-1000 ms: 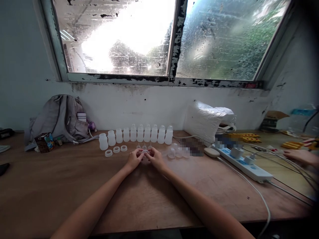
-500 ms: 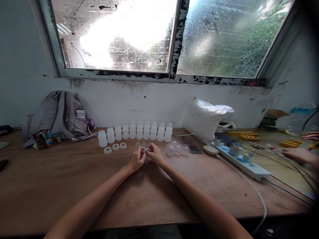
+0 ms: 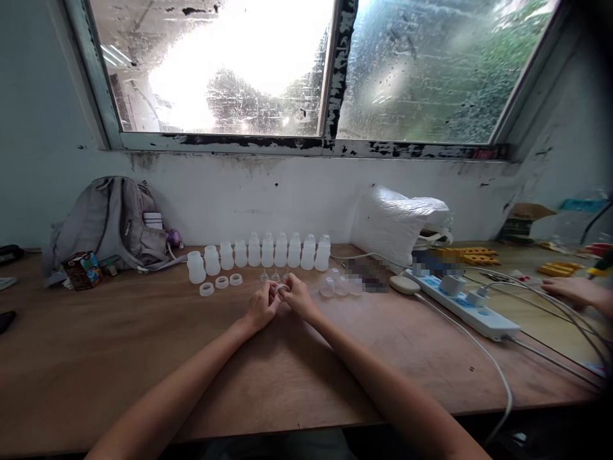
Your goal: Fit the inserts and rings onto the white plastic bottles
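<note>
L hand [image 3: 261, 306] & R hand [image 3: 299, 299] both pinch a whitish ring [image 3: 282, 289] approx. mid-table [image 3: 297, 377], just nr side of clear teats [image 3: 274, 276]. 10 bottles [image 3: 267, 252] stand in row, far side, L 4 open-topped. 3 loose rings [image 3: 221, 282] to L; clear domed caps [image 3: 340, 285] to R.
</note>
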Motion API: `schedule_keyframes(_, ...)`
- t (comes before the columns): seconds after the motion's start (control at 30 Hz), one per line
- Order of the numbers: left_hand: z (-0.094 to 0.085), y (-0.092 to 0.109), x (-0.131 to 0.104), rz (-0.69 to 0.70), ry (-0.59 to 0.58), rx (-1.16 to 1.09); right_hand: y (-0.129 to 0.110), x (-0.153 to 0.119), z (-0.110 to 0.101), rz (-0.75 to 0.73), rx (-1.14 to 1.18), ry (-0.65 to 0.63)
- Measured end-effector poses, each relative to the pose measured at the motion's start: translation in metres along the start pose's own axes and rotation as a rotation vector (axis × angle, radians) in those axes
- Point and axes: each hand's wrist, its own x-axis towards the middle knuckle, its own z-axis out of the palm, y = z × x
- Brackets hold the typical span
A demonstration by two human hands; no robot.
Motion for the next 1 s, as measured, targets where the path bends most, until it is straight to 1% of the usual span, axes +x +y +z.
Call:
schedule_keyframes(0.07, 0.001, 0.001, 0.002, -0.030, 0.032, -0.045, -0.007, -0.004, 0.000, -0.004, -0.002, 0.039)
schedule_keyframes(0.17, 0.000, 0.000, 0.004, -0.062, 0.079, -0.053, -0.017, -0.009, -0.001, -0.016, 0.023, 0.083)
schedule_keyframes(0.3, -0.005, -0.003, 0.005, -0.120, 0.131, -0.024, -0.024, -0.012, 0.000, -0.033, 0.136, 0.022)
schedule_keyframes(0.37, -0.007, -0.004, 0.005, -0.117, 0.146, -0.036, -0.025, -0.012, 0.000, -0.043, 0.175, 0.015)
schedule_keyframes(0.43, -0.008, -0.005, 0.006, -0.109, 0.152, -0.104, -0.024, -0.012, -0.001, -0.019, 0.254, -0.011)
schedule_keyframes(0.5, -0.007, -0.008, 0.009, -0.144, 0.154, -0.235, -0.022, -0.010, -0.003, 0.055, 0.417, -0.097)
schedule_keyframes(0.6, -0.005, -0.014, 0.013, -0.277, 0.111, -0.489, -0.019, -0.006, -0.008, 0.201, 0.679, -0.203)
schedule_keyframes(0.67, -0.005, -0.018, 0.015, -0.353, 0.032, -0.647, -0.017, -0.004, -0.009, 0.250, 0.738, -0.235)
schedule_keyframes(0.73, -0.005, -0.021, 0.015, -0.386, -0.041, -0.754, -0.013, -0.003, -0.008, 0.253, 0.699, -0.264)
schedule_keyframes(0.77, -0.006, -0.022, 0.015, -0.395, -0.056, -0.788, -0.012, -0.003, -0.008, 0.241, 0.665, -0.271)
schedule_keyframes(0.9, -0.008, -0.023, 0.015, -0.433, -0.058, -0.820, -0.006, -0.001, -0.005, 0.169, 0.587, -0.273)
schedule_keyframes(1.0, -0.012, -0.025, 0.015, -0.453, -0.073, -0.845, -0.004, 0.000, -0.004, 0.158, 0.567, -0.282)
